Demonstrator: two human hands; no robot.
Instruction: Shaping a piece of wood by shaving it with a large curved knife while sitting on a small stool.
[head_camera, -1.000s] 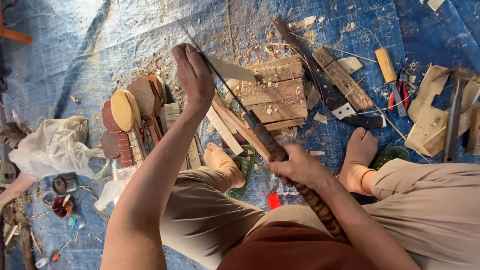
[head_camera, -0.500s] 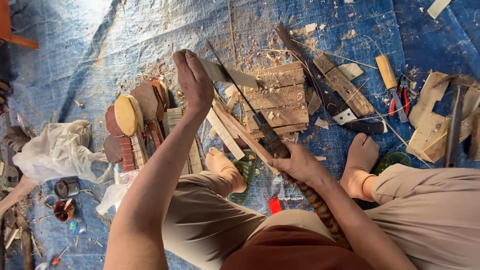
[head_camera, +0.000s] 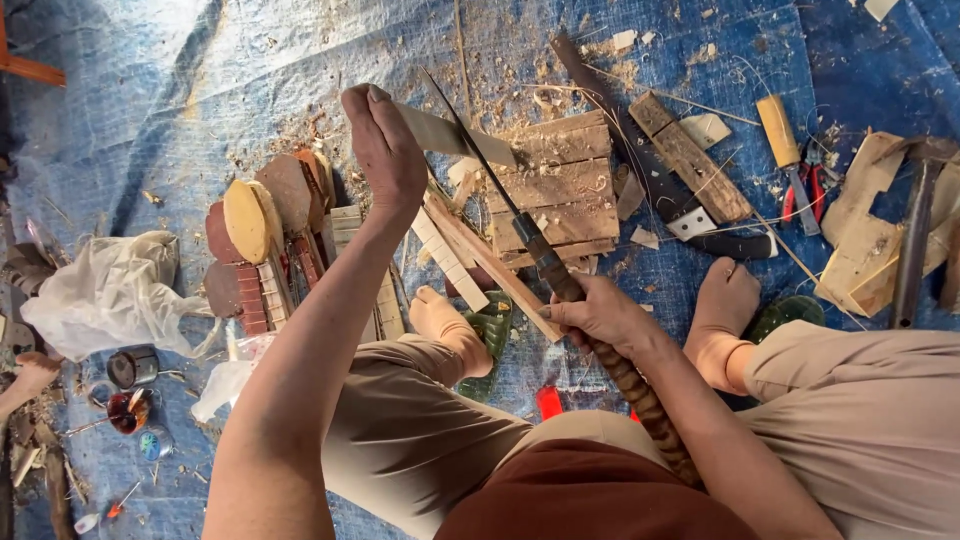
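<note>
My left hand (head_camera: 385, 150) is raised and closed on one end of a thin pale wooden strip (head_camera: 462, 136), which points to the right. My right hand (head_camera: 600, 315) grips the long twisted dark handle of a knife (head_camera: 545, 262). Its narrow blade (head_camera: 470, 140) slants up and left and crosses the strip, the edge against the wood. Under both lies a worn wooden chopping block (head_camera: 560, 190) covered in shavings. My bare feet rest on green sandals on either side, and my knees are bent in tan trousers.
A blue tarp (head_camera: 200, 90) strewn with wood chips covers the ground. Rounded wooden blanks (head_camera: 250, 220) and cut slats (head_camera: 450, 262) lie left of the block. A dark sheathed blade (head_camera: 650, 170), a yellow-handled tool (head_camera: 780, 135), red pliers, cardboard and a hammer (head_camera: 915, 240) lie right. A white plastic bag (head_camera: 110, 290) and small tins sit left.
The knife blade has swung up and left, from lying across the block to meeting the strip. My left hand has lifted the strip a little and stayed closed on it.
</note>
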